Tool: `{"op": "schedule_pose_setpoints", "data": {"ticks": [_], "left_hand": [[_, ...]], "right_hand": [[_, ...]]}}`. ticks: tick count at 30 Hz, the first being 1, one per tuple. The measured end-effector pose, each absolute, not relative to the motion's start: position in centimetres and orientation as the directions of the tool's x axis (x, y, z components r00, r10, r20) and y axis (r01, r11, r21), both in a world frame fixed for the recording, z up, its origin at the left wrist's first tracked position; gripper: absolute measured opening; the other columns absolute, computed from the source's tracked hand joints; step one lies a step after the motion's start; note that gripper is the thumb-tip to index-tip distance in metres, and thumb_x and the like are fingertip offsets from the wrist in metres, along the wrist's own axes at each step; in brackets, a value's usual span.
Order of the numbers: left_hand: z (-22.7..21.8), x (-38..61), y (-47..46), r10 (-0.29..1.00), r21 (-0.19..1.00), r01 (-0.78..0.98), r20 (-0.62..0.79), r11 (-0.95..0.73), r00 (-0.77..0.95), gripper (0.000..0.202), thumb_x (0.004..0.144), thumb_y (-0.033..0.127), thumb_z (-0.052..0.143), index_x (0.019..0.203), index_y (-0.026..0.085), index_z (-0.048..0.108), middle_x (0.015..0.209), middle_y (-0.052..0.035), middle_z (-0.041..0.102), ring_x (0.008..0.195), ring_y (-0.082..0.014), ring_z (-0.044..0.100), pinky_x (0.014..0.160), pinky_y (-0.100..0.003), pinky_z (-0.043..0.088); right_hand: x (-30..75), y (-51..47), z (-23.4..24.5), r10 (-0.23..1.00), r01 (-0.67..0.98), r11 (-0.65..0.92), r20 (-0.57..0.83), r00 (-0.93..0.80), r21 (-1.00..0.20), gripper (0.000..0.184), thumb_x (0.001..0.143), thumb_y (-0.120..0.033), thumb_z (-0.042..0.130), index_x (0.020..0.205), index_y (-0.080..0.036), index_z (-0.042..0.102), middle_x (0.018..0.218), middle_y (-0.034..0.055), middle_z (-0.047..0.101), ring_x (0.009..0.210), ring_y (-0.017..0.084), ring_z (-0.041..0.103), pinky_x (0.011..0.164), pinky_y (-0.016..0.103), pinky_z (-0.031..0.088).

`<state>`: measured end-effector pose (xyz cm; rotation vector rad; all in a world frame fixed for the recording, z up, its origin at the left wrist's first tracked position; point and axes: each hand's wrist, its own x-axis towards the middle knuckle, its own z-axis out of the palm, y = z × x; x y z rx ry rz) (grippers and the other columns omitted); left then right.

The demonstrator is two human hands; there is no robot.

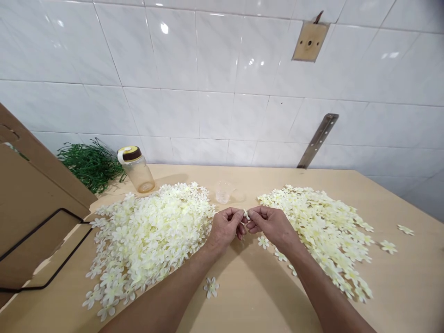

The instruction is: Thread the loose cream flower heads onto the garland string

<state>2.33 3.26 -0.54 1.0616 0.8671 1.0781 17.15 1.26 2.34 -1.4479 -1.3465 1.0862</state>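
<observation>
My left hand (225, 227) and my right hand (271, 224) meet over the middle of the beige table (249, 296). Both pinch one small cream fabric flower (246, 214) between their fingertips. A big heap of the same cream flowers (149, 236) lies to the left of my hands. A flatter spread of flowers (322, 226) lies to the right, touching my right wrist. One single flower (211, 286) rests near my left forearm.
A small clear plastic cup (224, 191) stands just beyond my hands. A lidded plastic jar (136, 168) and a bundle of green plastic stems (90, 164) sit at the back left. A cardboard box (31, 208) fills the left edge. White tiled wall behind.
</observation>
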Motion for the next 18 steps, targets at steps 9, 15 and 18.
{"op": "schedule_pose_setpoints", "data": {"ticks": [9, 15, 18], "left_hand": [[-0.63, 2.32, 3.34, 0.959, 0.953, -0.275, -0.047, 0.126, 0.278, 0.033, 0.076, 0.045, 0.069, 0.073, 0.013, 0.063, 0.059, -0.0014, 0.062, 0.041, -0.0089, 0.053, 0.038, -0.019, 0.042], [-0.45, 2.22, 3.12, 0.955, 0.955, -0.270, -0.039, 0.122, 0.295, 0.032, 0.078, 0.045, 0.068, 0.073, 0.013, 0.063, 0.053, -0.0004, 0.059, 0.041, -0.0089, 0.052, 0.039, -0.018, 0.041], [-0.47, 2.21, 3.05, 0.956, 0.960, -0.257, -0.035, 0.113, 0.291, 0.033, 0.078, 0.045, 0.068, 0.074, 0.012, 0.064, 0.057, -0.0017, 0.061, 0.042, -0.0091, 0.053, 0.038, -0.019, 0.042]], "right_hand": [[16.97, 0.95, 2.68, 0.998, 0.418, 0.002, 0.029, 0.057, -0.908, 0.022, 0.082, -0.038, 0.057, 0.077, -0.020, 0.069, 0.064, 0.0019, 0.072, 0.061, 0.020, 0.072, 0.058, 0.028, 0.060], [16.62, 0.80, 2.57, 0.992, 0.491, 0.019, 0.076, 0.096, -0.871, 0.023, 0.083, -0.034, 0.052, 0.073, -0.021, 0.068, 0.063, 0.0015, 0.072, 0.059, 0.019, 0.071, 0.057, 0.027, 0.058], [16.48, 0.79, 2.45, 0.987, 0.539, 0.022, 0.104, 0.123, -0.842, 0.022, 0.082, -0.032, 0.051, 0.073, -0.021, 0.068, 0.063, 0.0010, 0.072, 0.059, 0.018, 0.070, 0.055, 0.025, 0.055]]}}
